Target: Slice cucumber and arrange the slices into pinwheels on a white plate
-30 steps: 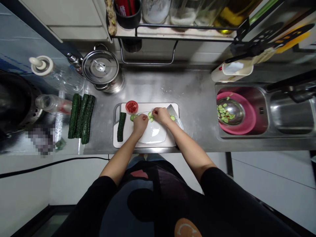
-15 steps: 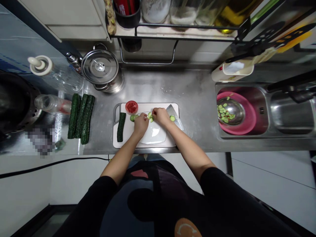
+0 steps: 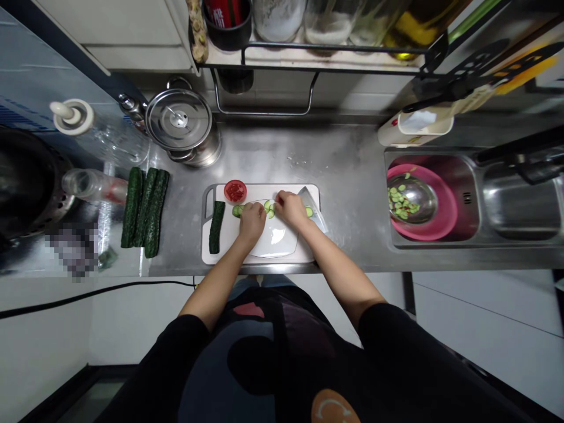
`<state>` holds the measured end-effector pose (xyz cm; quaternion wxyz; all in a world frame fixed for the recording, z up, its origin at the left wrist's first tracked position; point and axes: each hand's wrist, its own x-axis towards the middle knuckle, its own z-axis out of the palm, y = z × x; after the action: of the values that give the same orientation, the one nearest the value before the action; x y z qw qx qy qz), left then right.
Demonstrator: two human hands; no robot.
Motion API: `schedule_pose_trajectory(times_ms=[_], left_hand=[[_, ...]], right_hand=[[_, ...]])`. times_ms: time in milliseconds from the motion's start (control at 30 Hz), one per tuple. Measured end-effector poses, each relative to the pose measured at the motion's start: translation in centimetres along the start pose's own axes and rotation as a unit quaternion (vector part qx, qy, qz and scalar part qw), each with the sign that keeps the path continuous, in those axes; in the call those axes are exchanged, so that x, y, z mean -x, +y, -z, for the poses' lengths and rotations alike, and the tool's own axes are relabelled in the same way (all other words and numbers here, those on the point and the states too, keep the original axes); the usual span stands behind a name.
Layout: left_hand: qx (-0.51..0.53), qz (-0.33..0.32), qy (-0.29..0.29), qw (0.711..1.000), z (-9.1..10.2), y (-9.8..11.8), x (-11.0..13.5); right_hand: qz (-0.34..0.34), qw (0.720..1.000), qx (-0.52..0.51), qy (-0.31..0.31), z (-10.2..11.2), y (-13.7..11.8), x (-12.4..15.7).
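Observation:
A white plate (image 3: 277,235) lies on a white cutting board (image 3: 229,249), with pale green cucumber slices (image 3: 269,208) along its far side. My left hand (image 3: 252,220) is closed over the plate's far left, its fingertips curled; whatever they pinch is too small to make out. More cucumber slices (image 3: 238,210) show just left of it. Closed too, my right hand (image 3: 289,208) hovers right of the slices on the plate, its fingertips partly hidden. Beyond my right wrist lies a knife blade (image 3: 318,218) with a slice on it. A cucumber piece (image 3: 215,227) rests on the board's left.
A small red bowl (image 3: 235,191) of chopped red bits stands at the board's far edge. Several whole cucumbers (image 3: 145,211) and a steel pot (image 3: 180,120) are to the left. In the right-hand sink, a pink basin (image 3: 447,217) holds a metal bowl with slices. A shelf overhangs the back.
My right hand has shifted slightly right, away from the slices on the plate. My left hand has stayed almost in place, its fingers curling a little more.

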<state>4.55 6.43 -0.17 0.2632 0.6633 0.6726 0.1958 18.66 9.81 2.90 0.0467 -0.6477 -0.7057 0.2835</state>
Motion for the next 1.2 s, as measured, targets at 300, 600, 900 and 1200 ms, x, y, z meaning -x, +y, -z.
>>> schedule_pose_trajectory(times_ms=[300, 600, 900, 1200], left_hand=[[-0.043, -0.089, -0.028, 0.995, 0.0, -0.5, 1.7], [-0.097, -0.143, -0.043, 0.984, -0.1, -0.2, 2.6], [-0.107, -0.15, -0.045, 0.982, -0.5, -0.8, 2.4], [-0.117, -0.157, -0.054, 0.979, -0.6, -0.9, 2.3]], right_hand=[[0.13, 0.99, 0.041, 0.031, -1.5, 1.5, 2.8], [0.153, 0.983, 0.096, 0.036, -2.7, 2.0, 3.2], [0.148, 0.983, 0.102, 0.031, -2.6, 1.8, 3.1], [0.148, 0.983, 0.102, 0.034, -2.6, 2.0, 3.1]])
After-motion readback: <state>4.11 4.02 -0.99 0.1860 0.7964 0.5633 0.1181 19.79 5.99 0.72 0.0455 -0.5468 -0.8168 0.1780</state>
